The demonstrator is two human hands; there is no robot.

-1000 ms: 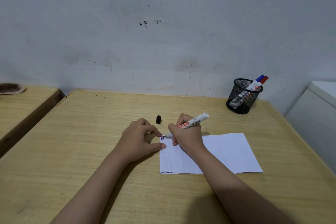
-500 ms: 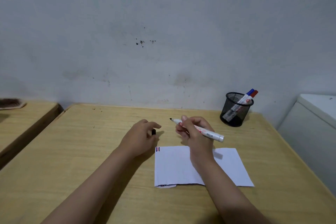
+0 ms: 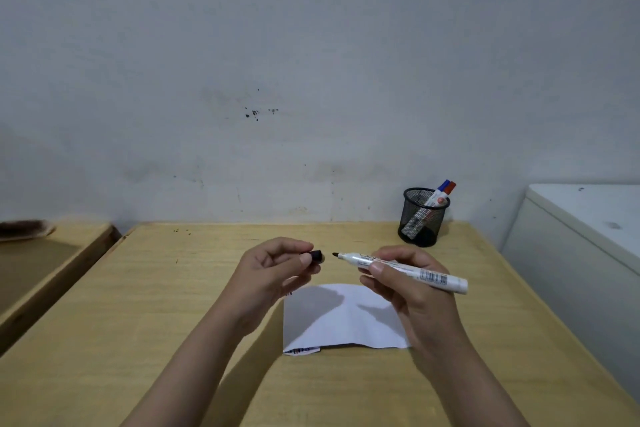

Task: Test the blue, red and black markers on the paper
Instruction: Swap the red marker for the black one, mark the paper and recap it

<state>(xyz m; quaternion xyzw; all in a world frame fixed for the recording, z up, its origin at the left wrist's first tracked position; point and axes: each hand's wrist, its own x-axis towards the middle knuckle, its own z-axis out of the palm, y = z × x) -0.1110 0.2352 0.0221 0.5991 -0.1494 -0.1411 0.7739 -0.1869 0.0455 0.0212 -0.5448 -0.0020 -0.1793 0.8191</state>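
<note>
Head view, paper: a white sheet [image 3: 341,319] lies flat on the wooden table [image 3: 138,322], toward the near edge and a little right of the middle; its near left corner is folded up and shows coloured marks, and a small dark mark sits at its far left corner.
Right hand: the right hand [image 3: 412,291] is above the right side of the paper, fingers closed round the black marker [image 3: 401,270].
Black marker: uncapped, white barrel nearly level, dark tip pointing left toward the cap.
Left hand: the left hand [image 3: 273,274] is raised above the table just left of the paper, thumb and fingers pinching the black cap [image 3: 316,256].
Cap and tip: close together, not touching; a small gap shows between them.
Pen holder: a black mesh cup [image 3: 422,217] stands near the far right corner of the table.
Blue and red markers: the blue marker [image 3: 439,191] and the red marker [image 3: 449,188] lean together in the cup, caps up.
</note>
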